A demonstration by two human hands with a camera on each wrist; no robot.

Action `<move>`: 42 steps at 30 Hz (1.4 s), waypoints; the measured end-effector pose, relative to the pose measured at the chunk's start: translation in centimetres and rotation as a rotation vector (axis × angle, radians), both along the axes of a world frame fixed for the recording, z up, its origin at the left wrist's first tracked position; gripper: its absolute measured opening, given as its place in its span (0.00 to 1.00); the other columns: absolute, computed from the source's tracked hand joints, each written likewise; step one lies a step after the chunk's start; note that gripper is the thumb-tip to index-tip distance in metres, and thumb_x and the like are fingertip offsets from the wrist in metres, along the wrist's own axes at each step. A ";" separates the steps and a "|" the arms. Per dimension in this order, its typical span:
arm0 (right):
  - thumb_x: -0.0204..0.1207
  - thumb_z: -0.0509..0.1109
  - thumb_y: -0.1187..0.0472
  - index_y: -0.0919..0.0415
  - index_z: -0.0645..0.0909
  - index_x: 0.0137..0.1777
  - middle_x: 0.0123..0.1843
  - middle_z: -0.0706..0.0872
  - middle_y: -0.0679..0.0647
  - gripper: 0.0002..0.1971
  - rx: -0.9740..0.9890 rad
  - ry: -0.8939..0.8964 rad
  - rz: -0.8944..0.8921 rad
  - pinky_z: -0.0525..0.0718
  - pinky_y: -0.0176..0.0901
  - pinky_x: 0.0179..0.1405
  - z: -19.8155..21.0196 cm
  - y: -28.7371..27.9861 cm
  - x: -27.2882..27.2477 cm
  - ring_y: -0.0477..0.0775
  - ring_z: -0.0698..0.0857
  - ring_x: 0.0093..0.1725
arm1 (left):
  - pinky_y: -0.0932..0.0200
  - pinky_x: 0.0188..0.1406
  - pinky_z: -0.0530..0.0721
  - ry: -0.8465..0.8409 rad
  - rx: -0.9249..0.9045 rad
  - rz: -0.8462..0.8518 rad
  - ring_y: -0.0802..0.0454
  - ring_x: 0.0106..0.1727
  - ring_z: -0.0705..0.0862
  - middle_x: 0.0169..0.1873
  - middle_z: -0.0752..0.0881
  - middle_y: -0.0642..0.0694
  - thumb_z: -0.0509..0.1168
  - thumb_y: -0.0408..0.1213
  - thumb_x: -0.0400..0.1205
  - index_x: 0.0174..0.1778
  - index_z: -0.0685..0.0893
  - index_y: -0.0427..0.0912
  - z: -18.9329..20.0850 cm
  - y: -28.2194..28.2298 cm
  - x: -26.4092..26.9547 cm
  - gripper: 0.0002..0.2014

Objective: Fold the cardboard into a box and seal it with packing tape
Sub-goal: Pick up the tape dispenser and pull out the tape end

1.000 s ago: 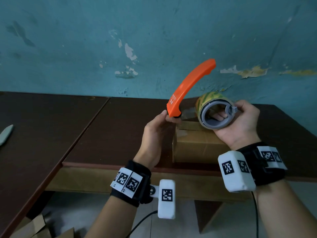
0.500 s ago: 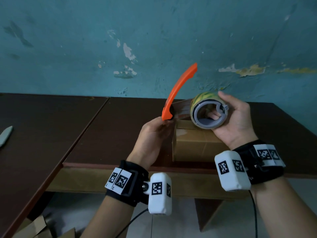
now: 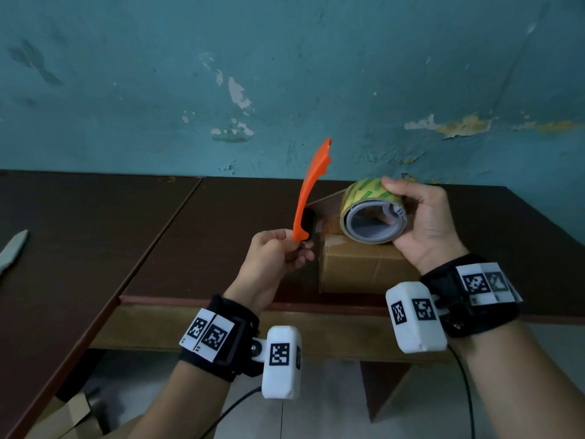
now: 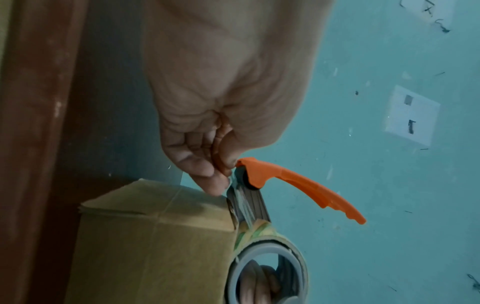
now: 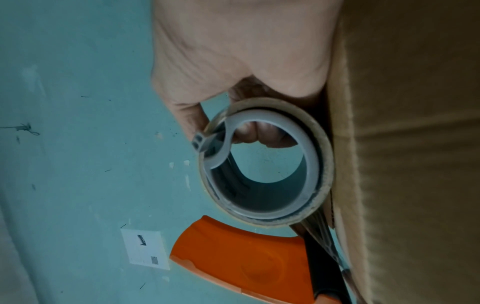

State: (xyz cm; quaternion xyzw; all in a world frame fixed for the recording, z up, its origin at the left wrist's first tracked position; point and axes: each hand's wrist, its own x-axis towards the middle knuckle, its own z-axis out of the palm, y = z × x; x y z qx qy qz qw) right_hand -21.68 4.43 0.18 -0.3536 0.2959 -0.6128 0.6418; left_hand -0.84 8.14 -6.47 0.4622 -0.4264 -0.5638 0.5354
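A brown cardboard box (image 3: 364, 267) stands closed near the front edge of the dark table (image 3: 196, 248). My right hand (image 3: 391, 201) grips a roll of packing tape (image 3: 364, 198) with a grey core, thumb on top and fingers inside the core, and the roll rests on the box top. A short strip of tape (image 4: 249, 203) runs from the roll to the orange cutter handle (image 3: 311, 185), which stands almost upright. My left hand (image 3: 292, 243) pinches the handle's lower tip at the box's left top edge. The wrist views show the box (image 4: 155, 246) (image 5: 415, 164) and the roll (image 5: 262, 164).
A second dark table (image 3: 63, 236) adjoins on the left, with a grey flat object (image 3: 12, 251) at its far left edge. Loose cardboard pieces (image 3: 63, 419) lie on the floor below. The teal wall (image 3: 285, 74) rises right behind the tables.
The orange handle has swung from leaning right to nearly upright. My left hand has moved left and down, away from the roll, and a strip of tape now shows between them.
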 end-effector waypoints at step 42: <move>0.64 0.75 0.64 0.64 0.88 0.35 0.37 0.90 0.60 0.03 0.004 0.034 -0.020 0.91 0.54 0.49 0.3 0.5 0.9 0.59 0.90 0.38 | 0.65 0.17 0.78 -0.485 0.117 -0.143 0.52 0.18 0.82 0.24 0.81 0.47 0.58 0.42 0.94 0.40 0.78 0.36 -0.7 -0.9 -1.7 0.18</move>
